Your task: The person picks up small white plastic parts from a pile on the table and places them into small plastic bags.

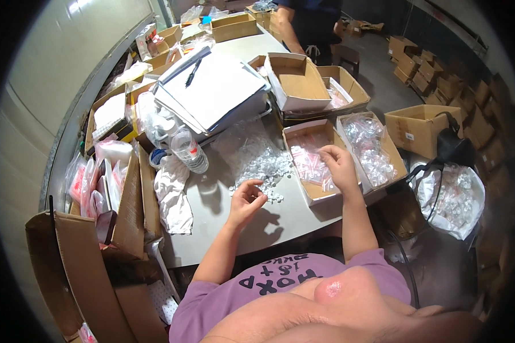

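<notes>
Head view: two hands. Left hand (246, 197) pinches near the pile of clear caps (257, 163); right hand (337, 166), loosely curled, rests in one box (312, 163) at three o'clock, by the table edge (303, 226).

Clear caps (257, 163) on a grey table (280, 214) — beside them, a brown box (312, 166) of pink-printed bags (309, 163); white cloth (174, 194).

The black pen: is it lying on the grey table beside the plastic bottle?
No, the black pen lies on the white paper, well above the plastic bottle.
</notes>
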A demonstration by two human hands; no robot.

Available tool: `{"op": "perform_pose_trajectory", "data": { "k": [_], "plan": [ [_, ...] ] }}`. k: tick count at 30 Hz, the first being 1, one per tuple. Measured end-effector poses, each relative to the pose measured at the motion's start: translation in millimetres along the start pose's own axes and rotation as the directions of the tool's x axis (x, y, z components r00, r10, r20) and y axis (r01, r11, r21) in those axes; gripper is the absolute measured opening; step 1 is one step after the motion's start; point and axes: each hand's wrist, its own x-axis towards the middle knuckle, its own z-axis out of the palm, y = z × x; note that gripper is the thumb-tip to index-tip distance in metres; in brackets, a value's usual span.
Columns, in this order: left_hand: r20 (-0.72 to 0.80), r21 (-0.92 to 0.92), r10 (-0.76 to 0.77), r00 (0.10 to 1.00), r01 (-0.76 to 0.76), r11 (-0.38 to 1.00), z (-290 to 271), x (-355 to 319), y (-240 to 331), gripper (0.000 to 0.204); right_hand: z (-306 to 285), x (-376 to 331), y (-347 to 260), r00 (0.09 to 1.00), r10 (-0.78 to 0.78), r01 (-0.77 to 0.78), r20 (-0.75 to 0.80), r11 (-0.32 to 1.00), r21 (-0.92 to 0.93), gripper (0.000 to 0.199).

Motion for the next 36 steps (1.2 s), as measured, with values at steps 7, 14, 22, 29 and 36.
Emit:
{"op": "perform_pose_trajectory", "data": {
  "k": [7, 14, 22, 29, 36],
  "plan": [
    [0.065, 0.078, 0.003, 0.998, -0.009, 0.997, 5, 0, -1, 0.039, 90, -32, -23, 0.981, 0.046, -0.158, 0.188, 0.752, 0.64, 0.008],
    [-0.147, -0.029, 0.064, 0.987, -0.069, 0.997, 5, 5, -10, 0.011, 116, -39, -10, 0.905, 0.213, -0.42, 0.368, 0.585, 0.694, 0.018],
    [-0.337, -0.178, 0.068, 0.939, -0.134, 0.975, 0, 2, -3, 0.012, 114, -55, -2, 0.915, 0.151, -0.317, 0.374, 0.843, 0.434, 0.015],
    [-0.388, -0.026, 0.151, 0.909, -0.175, 0.984, -8, 3, -7, 0.013, 91, -88, -10, 0.894, -0.111, 0.285, 0.433, 0.889, -0.359, 0.046],
    [-0.26, -0.087, 0.18, 0.949, -0.209, 0.974, 1, 4, -9, 0.011, 111, -89, 10, 0.898, -0.119, 0.315, 0.423, 0.846, -0.43, 0.066]
  ]
}}
